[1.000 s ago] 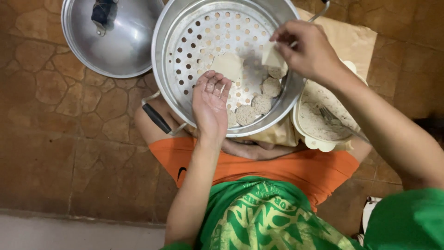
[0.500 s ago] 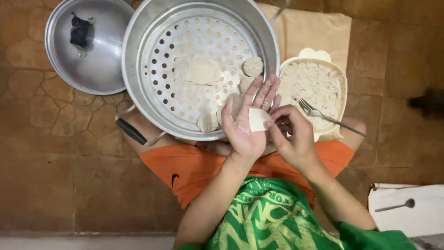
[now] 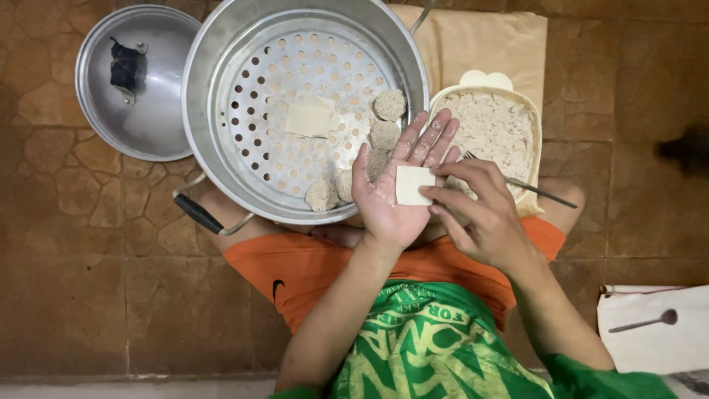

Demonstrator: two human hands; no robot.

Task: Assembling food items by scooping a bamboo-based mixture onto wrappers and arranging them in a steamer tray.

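My left hand point(image 3: 395, 188) is held palm up over the near rim of a metal steamer pot point(image 3: 198, 111). A small square white dough wrapper point(image 3: 412, 185) lies flat on that palm. My right hand point(image 3: 480, 210) pinches the wrapper's right edge with thumb and fingers. Inside the pot, on the perforated tray, sit several round filled dumplings point(image 3: 389, 105) along the right and near side, plus a stack of square wrappers point(image 3: 310, 117) in the middle. A cream bowl of minced filling point(image 3: 496, 124) with a fork point(image 3: 543, 192) stands just right of my hands.
The pot's lid point(image 3: 140, 89) lies upside down on the tiled floor at the left. A black pot handle point(image 3: 198, 214) sticks out near my knee. A tan cloth point(image 3: 487, 41) lies under the bowl. A white tray with a spoon point(image 3: 646, 323) sits at the lower right.
My right hand took a wrapper from the pot and brought it back. My left hand turned palm up near the pot's rim, and the wrapper now lies flat on it.
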